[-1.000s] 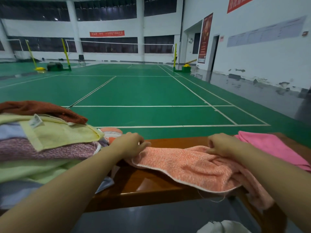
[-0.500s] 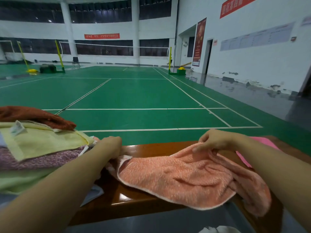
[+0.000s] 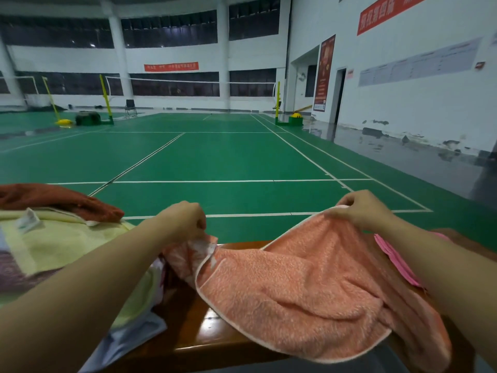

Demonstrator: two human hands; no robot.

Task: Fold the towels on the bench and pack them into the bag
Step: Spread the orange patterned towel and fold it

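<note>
Orange towel (image 3: 290, 289) lies spread on the tabletop (image 3: 215, 337), its near hem hanging over the front edge. Your left hand (image 3: 183, 220) pinches its left corner; your right hand (image 3: 360, 211) grips the far edge, raised. Towel stack (image 3: 61, 246) crowds the left, pink towel (image 3: 395, 259) the right

A glossy brown wooden bench (image 3: 215, 332) runs across the foreground. On its left end sits a pile of towels (image 3: 61, 246), a rust-red one on top of a pale yellow one. An orange towel (image 3: 295, 289) drapes over its front edge, with a pink towel (image 3: 395, 262) at the right.
</note>
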